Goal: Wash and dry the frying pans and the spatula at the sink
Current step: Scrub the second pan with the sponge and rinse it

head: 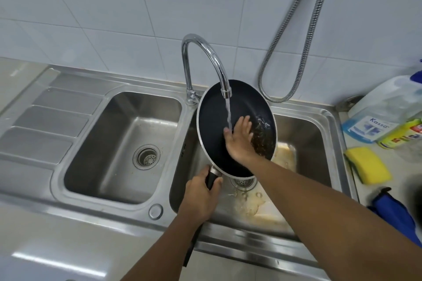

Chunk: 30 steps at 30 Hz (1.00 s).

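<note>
A black frying pan [214, 116] with a silver rim is held tilted over the right sink basin [308, 141], under the running tap [206, 52]. My left hand [202, 198] grips its black handle at the near end. My right hand [239, 139] lies flat inside the pan with fingers spread, touching the wet surface where the water stream lands. Brown greasy residue [262, 141] sits in the pan's lower right side. A dark handle [190, 248] runs out under my left forearm; what it belongs to is hidden.
The left basin [118, 143] and a ribbed drainboard [45, 121] lie to the left. On the right counter are a yellow sponge [367, 164], detergent bottles [383, 112] and a blue cloth [395, 212]. Soapy scum covers the right basin floor [258, 207]. A metal hose [303, 34] hangs behind.
</note>
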Available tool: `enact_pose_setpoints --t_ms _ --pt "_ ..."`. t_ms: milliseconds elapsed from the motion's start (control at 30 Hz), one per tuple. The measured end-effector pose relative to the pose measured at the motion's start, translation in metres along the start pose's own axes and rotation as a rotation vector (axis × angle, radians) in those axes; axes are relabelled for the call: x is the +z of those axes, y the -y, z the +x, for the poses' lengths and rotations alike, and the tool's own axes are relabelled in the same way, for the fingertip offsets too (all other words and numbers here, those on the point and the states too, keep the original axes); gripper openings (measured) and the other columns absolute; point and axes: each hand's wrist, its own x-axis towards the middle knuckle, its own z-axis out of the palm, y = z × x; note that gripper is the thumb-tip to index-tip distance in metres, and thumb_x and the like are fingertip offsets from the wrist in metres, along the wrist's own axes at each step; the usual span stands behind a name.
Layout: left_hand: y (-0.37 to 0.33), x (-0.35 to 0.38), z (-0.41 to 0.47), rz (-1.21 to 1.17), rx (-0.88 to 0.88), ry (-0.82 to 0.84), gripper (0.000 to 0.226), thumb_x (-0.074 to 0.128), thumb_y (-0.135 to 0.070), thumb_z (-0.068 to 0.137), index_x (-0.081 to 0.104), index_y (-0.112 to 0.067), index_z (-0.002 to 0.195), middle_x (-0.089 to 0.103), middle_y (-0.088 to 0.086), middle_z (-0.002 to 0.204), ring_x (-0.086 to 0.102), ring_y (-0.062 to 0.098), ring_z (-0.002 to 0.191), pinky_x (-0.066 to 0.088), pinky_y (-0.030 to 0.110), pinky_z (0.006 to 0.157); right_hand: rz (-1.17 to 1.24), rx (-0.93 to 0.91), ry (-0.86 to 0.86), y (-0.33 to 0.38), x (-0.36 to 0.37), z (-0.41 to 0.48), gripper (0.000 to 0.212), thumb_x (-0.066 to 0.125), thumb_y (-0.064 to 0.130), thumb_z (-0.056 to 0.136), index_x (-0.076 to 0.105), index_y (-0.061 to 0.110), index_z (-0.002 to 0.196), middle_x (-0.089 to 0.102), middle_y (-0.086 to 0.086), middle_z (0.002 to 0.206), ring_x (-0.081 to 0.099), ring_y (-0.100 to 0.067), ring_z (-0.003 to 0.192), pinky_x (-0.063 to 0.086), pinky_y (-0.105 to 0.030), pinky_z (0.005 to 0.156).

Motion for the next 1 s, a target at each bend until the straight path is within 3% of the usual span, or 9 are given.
enact_pose_setpoints --t_ms 100,200,267,333,500,667,733,833,1000 --pt "-0.005 -0.003 0.006 -0.037 0.000 -0.009 0.019 0.062 -0.035 0.097 0.066 -0.032 0.116 0.068 -0.005 0.076 0.070 0.030 0.075 0.062 0.052 0.074 -0.069 -0.266 0.123 -0.002 0.017 -0.021 0.072 0.030 0.036 0.109 -0.020 0.017 0.157 -0.036 0.003 0.160 -0.034 -0.013 0.147 -0.020 -0.039 0.120" --pt "-0.005 -0.005 0.007 -0.050 -0.008 0.012 0.020 0.062 -0.035 0.098 0.066 -0.028 0.116 0.065 -0.003 0.075 0.072 0.037 0.073 0.059 0.044 0.063 -0.181 -0.341 0.176 -0.015 0.012 -0.023 0.070 0.027 0.039 0.109 -0.022 0.024 0.157 -0.038 0.010 0.158 -0.032 -0.008 0.147 -0.015 -0.042 0.124" --pt "-0.004 -0.006 0.005 -0.087 -0.037 0.032 0.019 0.063 -0.037 0.098 0.065 -0.030 0.115 0.063 -0.001 0.073 0.069 0.038 0.067 0.053 0.036 0.056 -0.280 -0.290 0.153 -0.026 0.003 -0.019 0.077 0.030 0.051 0.106 -0.024 0.028 0.156 -0.040 0.011 0.157 -0.033 -0.012 0.146 -0.016 -0.042 0.123" --pt "0.001 -0.007 0.005 -0.087 -0.034 0.031 0.017 0.063 -0.041 0.096 0.065 -0.036 0.111 0.062 -0.007 0.069 0.070 0.044 0.080 0.051 0.039 0.062 -0.222 -0.126 0.090 -0.033 -0.005 -0.009 0.087 0.031 0.062 0.101 -0.025 0.023 0.155 -0.039 0.005 0.158 -0.034 -0.015 0.146 -0.017 -0.043 0.122" --pt "0.011 -0.004 -0.001 -0.066 0.010 0.056 0.013 0.064 -0.037 0.097 0.067 -0.035 0.109 0.070 -0.005 0.075 0.069 0.015 0.071 0.060 0.043 0.071 -0.130 0.071 0.013 -0.032 -0.030 0.016 0.078 0.023 0.054 0.105 -0.017 0.013 0.158 -0.031 -0.001 0.163 -0.025 -0.018 0.151 -0.010 -0.044 0.125" --pt "0.002 0.001 -0.002 -0.048 0.030 0.117 0.014 0.065 -0.028 0.099 0.069 -0.033 0.112 0.069 -0.009 0.072 0.065 0.008 0.066 0.055 0.028 0.063 -0.194 -0.167 0.030 0.005 -0.025 0.021 0.069 0.026 0.041 0.108 -0.015 0.019 0.159 -0.028 0.002 0.164 -0.025 -0.018 0.150 -0.014 -0.046 0.121" --pt "-0.003 0.002 -0.002 -0.070 0.020 0.140 0.013 0.063 -0.026 0.101 0.068 -0.029 0.112 0.063 -0.011 0.064 0.058 0.005 0.053 0.049 0.026 0.052 -0.223 -0.280 0.100 0.017 -0.012 0.013 0.067 0.026 0.038 0.109 -0.015 0.019 0.158 -0.027 0.002 0.164 -0.026 -0.016 0.150 -0.016 -0.047 0.122" --pt "-0.006 0.000 -0.001 -0.206 -0.080 0.173 0.007 0.060 -0.023 0.103 0.064 -0.020 0.107 0.055 0.005 0.059 0.044 0.013 0.037 0.038 0.026 0.038 -0.275 -0.462 0.253 0.011 0.009 -0.011 0.059 0.023 0.034 0.110 -0.008 0.022 0.160 -0.018 0.007 0.166 -0.022 -0.011 0.151 -0.014 -0.044 0.124" --pt "-0.002 -0.007 -0.003 -0.275 -0.155 0.199 0.012 0.060 -0.026 0.103 0.062 -0.014 0.101 0.054 0.011 0.060 0.040 0.017 0.038 0.035 0.025 0.038 -0.336 -0.560 0.369 -0.014 0.009 -0.028 0.053 0.025 0.033 0.110 0.004 0.035 0.159 -0.002 0.018 0.167 -0.013 -0.006 0.153 -0.010 -0.037 0.125"
